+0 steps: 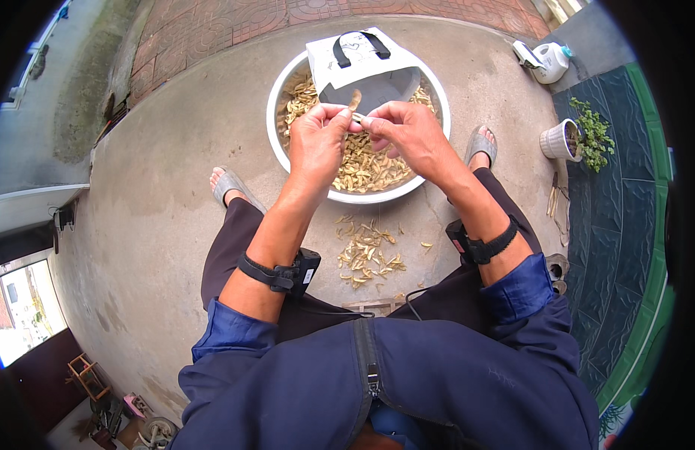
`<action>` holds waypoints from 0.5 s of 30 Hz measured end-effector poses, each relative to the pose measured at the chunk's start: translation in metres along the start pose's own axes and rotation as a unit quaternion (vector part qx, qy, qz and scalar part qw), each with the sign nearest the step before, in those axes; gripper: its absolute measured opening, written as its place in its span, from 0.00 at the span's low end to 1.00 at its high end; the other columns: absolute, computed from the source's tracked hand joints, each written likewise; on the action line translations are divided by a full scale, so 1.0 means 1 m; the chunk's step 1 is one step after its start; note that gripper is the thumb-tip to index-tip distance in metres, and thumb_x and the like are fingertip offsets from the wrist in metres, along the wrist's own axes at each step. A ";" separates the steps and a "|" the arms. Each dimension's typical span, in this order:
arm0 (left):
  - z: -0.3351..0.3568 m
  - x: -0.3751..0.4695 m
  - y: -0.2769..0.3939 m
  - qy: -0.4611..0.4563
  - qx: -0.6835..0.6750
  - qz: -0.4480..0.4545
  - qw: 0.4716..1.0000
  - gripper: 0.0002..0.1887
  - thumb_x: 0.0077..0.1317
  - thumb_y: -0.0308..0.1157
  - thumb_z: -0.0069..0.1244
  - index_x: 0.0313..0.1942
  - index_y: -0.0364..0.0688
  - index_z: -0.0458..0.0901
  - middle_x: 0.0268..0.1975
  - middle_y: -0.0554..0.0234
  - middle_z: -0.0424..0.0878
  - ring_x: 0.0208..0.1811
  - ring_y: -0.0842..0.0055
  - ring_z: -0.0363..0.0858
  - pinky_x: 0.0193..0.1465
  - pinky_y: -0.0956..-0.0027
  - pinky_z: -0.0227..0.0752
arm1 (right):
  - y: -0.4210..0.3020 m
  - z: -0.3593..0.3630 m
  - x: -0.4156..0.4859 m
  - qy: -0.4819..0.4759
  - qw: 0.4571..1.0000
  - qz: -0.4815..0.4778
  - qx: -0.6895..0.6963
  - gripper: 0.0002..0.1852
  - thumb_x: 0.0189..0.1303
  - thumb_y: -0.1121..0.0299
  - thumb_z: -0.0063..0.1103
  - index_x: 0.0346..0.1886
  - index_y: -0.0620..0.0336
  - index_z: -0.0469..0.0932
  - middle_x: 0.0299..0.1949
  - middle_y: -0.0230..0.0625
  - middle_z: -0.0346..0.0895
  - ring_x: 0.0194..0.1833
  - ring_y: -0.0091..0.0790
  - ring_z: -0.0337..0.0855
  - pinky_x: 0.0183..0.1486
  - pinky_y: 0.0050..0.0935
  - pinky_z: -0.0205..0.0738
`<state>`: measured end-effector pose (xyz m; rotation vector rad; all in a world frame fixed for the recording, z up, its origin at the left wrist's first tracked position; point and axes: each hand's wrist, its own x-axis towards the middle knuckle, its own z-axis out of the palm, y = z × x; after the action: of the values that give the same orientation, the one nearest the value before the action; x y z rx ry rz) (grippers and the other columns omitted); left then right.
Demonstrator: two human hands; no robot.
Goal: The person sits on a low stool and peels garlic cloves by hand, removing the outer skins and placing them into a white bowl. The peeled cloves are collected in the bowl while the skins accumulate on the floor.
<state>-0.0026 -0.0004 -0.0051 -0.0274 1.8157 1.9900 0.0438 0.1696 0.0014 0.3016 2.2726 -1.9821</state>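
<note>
My left hand (pixel 319 138) pinches a dry bean pod (pixel 355 101) between thumb and forefinger, its brown end pointing up. Close by on the right, my right hand (pixel 409 135) grips a pale piece of pod (pixel 357 117) at the fingertips. Both hands are above a wide metal basin (pixel 275 126) holding many dry, yellow-brown pods (pixel 361 166). A white bag (pixel 353 70) with black handles lies over the basin's far side, its dark mouth facing me. Whether any beans lie inside the bag cannot be made out.
Loose pods and husks (pixel 370 253) lie on the concrete floor (pixel 156 185) between my feet. To the right stand a potted plant (pixel 561 139) and a white jug (pixel 550 63) by the tiled wall (pixel 601 225). At lower left is a small wooden stool (pixel 87 377) among clutter.
</note>
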 end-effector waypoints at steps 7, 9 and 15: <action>-0.003 0.003 -0.006 -0.021 0.002 0.033 0.999 0.08 0.76 0.31 0.54 0.44 0.35 0.83 0.33 0.68 0.86 0.25 0.92 0.69 0.27 0.81 0.60 | 0.006 0.001 0.006 -0.005 0.998 0.042 0.052 0.11 0.65 0.66 0.61 0.35 0.68 0.83 0.30 0.34 0.84 0.32 0.23 0.85 0.38 0.23 0.80; 0.000 0.003 -0.008 -0.018 0.008 0.036 0.999 0.07 0.77 0.32 0.54 0.43 0.39 0.82 0.30 0.73 0.83 0.18 0.95 0.62 0.17 0.84 0.50 | 0.007 0.002 0.007 -0.001 0.999 0.034 0.041 0.11 0.65 0.67 0.62 0.34 0.68 0.83 0.30 0.33 0.84 0.32 0.23 0.85 0.39 0.23 0.80; 0.000 0.003 -0.006 0.003 0.019 0.038 0.999 0.07 0.77 0.33 0.54 0.42 0.39 0.83 0.25 0.77 0.78 0.17 0.95 0.60 0.17 0.83 0.50 | 0.007 0.003 0.006 0.005 0.998 0.027 0.048 0.13 0.66 0.66 0.64 0.41 0.69 0.85 0.32 0.35 0.86 0.33 0.24 0.86 0.38 0.24 0.80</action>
<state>-0.0032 0.0009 -0.0115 0.0480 1.8834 2.0094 0.0392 0.1684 -0.0066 0.3788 2.1554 -2.0717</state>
